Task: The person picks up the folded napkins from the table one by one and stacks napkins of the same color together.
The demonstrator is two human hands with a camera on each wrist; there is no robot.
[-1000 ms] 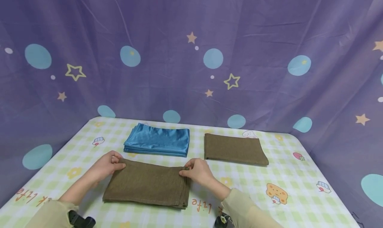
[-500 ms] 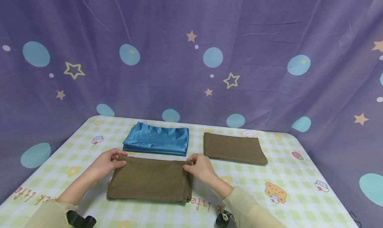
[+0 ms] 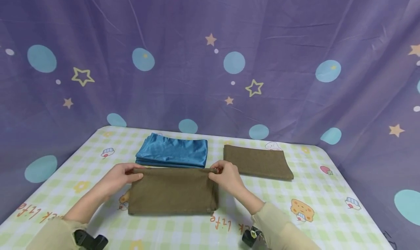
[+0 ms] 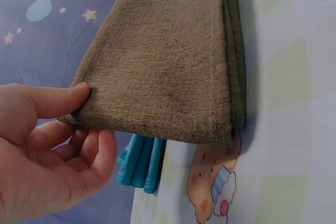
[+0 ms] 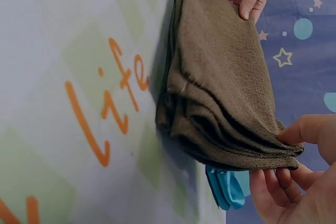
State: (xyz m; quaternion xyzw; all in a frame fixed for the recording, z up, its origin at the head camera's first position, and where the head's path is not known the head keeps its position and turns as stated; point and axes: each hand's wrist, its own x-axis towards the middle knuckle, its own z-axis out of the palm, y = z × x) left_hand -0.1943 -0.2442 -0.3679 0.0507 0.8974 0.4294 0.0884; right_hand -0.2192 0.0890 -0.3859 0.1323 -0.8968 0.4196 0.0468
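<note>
Both hands hold one folded brown cloth (image 3: 174,191) by the two ends of its far edge. The left hand (image 3: 119,179) pinches the far left corner, thumb on top and fingers beneath, as the left wrist view shows on the cloth's corner (image 4: 157,66). At the far right corner, the right hand (image 3: 229,177) pinches several stacked layers; their loose ends (image 5: 226,129) show in the right wrist view. The far edge is lifted and the cloth tilts down toward its near edge, low at the tabletop. Whether that near edge touches the table is hard to tell.
A folded shiny blue cloth (image 3: 174,151) lies just behind the held cloth, partly covered by it. To its right lies another folded brown cloth (image 3: 259,162). The table wears a green checked tablecloth (image 3: 269,195); a purple curtain (image 3: 183,60) hangs behind it.
The held brown cloth has moved right and away from the body, its far edge rising with both hands. The blue cloth and the other brown cloth have stayed put.
</note>
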